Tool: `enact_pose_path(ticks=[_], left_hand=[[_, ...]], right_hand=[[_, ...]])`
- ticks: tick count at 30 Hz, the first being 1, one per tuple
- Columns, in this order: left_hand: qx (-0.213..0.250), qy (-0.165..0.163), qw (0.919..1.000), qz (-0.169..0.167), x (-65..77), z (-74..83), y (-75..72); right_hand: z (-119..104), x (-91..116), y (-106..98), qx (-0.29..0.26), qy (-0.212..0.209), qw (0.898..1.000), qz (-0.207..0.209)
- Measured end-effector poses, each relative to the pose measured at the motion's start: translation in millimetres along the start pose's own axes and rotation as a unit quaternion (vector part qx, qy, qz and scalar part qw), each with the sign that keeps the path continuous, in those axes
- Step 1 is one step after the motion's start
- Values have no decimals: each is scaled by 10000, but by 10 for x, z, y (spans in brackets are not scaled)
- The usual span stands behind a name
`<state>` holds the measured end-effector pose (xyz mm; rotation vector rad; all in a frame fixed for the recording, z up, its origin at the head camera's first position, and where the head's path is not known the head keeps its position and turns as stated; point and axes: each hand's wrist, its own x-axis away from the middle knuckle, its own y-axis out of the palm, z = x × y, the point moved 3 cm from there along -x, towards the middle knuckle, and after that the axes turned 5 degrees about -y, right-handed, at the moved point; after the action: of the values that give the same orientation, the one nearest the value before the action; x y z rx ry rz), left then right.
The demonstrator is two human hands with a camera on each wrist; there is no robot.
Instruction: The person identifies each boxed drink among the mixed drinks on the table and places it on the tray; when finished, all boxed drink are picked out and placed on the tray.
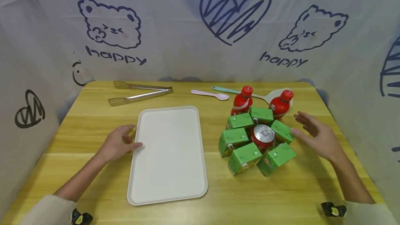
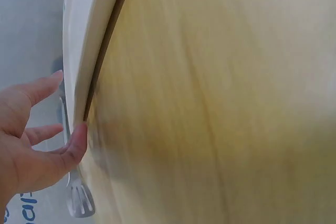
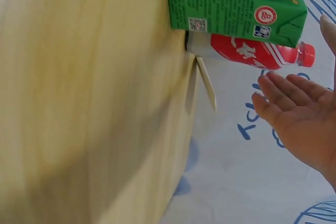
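Note:
A white rectangular tray [image 1: 168, 155] lies flat on the wooden table. At its left edge is my left hand [image 1: 117, 143], thumb tip over the rim and fingers spread; in the left wrist view a fingertip meets the tray's side, but no grip shows. Several green drink cartons [image 1: 245, 157] stand in a ring around a red can [image 1: 264, 134] with a silver top. My right hand [image 1: 322, 143] is held just right of this ring with its fingers extended, holding nothing. Whether its thumb touches the nearest carton [image 1: 282, 132], I cannot tell.
Two red-capped bottles [image 1: 242, 101] [image 1: 280, 105] stand behind the cartons. A white-headed turner [image 1: 272, 96] with a mint handle lies behind them. A pink spoon [image 1: 210, 94] and metal tongs [image 1: 140, 93] lie along the back. White cloth [image 1: 175, 44] hangs beyond the table.

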<state>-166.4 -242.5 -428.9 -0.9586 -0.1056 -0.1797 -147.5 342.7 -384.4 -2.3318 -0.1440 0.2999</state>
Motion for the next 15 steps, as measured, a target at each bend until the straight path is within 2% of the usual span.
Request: enact_pose_path(ticks=[7, 15], left_hand=[[428, -312, 9984, -197, 108, 31, 112], [476, -404, 9979, -146, 237, 95, 180]], right_hand=[[17, 57, 110, -525, 103, 9982, -255], [49, 106, 131, -395, 428, 9973, -455]])
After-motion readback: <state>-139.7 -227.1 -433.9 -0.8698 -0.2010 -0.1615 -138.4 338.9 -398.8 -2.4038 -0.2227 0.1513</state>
